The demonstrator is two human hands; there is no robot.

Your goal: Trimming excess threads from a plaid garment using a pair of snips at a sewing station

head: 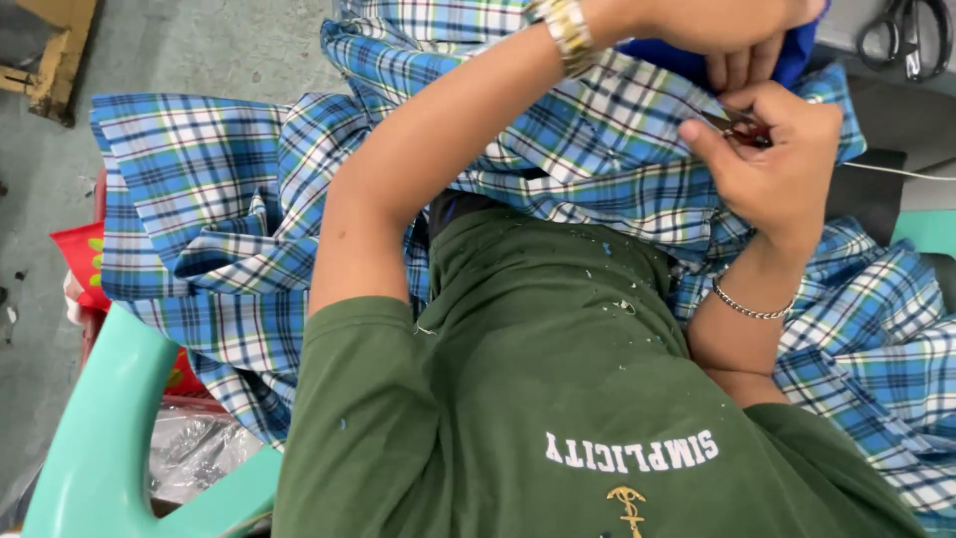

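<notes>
The left hand (737, 30) pinches the plaid cloth (597, 149) taut over the lap so that the right hand (782, 164), its grip closed around small snips (745, 130), can work at the held edge.

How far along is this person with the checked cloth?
Hard to judge. Small thread bits on the green shirt hint that some trimming is done. In hand: the right hand works a small snipper at the plaid cloth's edge, which the left hand pinches. Most of the cloth lies bunched in the lap; how much is left cannot be told.
</notes>
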